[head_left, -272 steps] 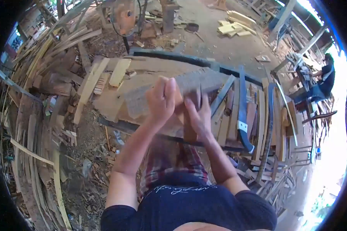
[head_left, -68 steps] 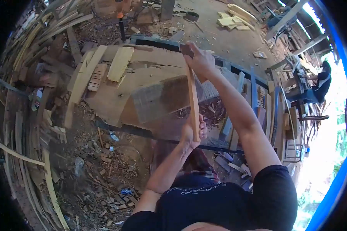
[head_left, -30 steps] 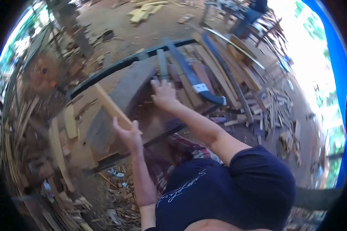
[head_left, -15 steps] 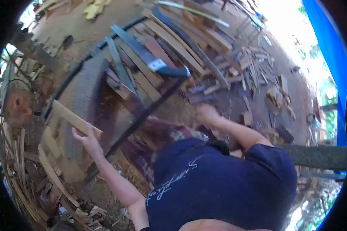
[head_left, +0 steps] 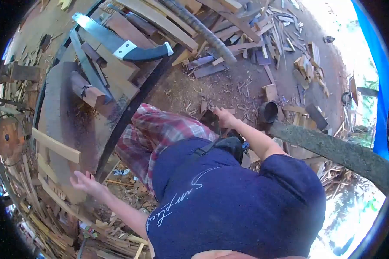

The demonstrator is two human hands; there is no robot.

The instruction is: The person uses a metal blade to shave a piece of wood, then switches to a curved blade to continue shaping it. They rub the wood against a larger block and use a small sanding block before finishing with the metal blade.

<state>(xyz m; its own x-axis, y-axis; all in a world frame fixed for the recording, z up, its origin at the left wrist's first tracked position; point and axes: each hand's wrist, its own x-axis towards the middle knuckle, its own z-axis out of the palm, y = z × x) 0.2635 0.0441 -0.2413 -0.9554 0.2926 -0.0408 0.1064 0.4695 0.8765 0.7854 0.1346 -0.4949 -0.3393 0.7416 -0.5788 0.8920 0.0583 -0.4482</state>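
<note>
My left hand (head_left: 88, 185) is empty, palm up and fingers apart, just below the near end of a pale wooden strip (head_left: 56, 145). That strip lies across the edge of a worn wooden bench (head_left: 58, 103). On the right, my right hand (head_left: 224, 116) is closed beside my hip, at a dark flat object (head_left: 210, 120) whose kind I cannot make out. A handsaw (head_left: 101, 36) with a black and white handle rests on wood pieces on the bench. Near it lie a squared wood block (head_left: 88, 90) and a grey metal-looking bar (head_left: 89, 60).
A dark bar (head_left: 125, 116) runs along the bench's near edge. Wood offcuts (head_left: 281, 34) are scattered over the dirt floor, with more strips (head_left: 34, 203) piled at lower left. A thick beam (head_left: 328, 144) with a black cup-like container (head_left: 269, 112) extends at right. A blue tarp (head_left: 374, 64) hangs beyond.
My left hand has let go of the pale strip and drawn back toward me; the strip stays on the bench. My right hand has moved slightly closer to my hip. The view has shifted.
</note>
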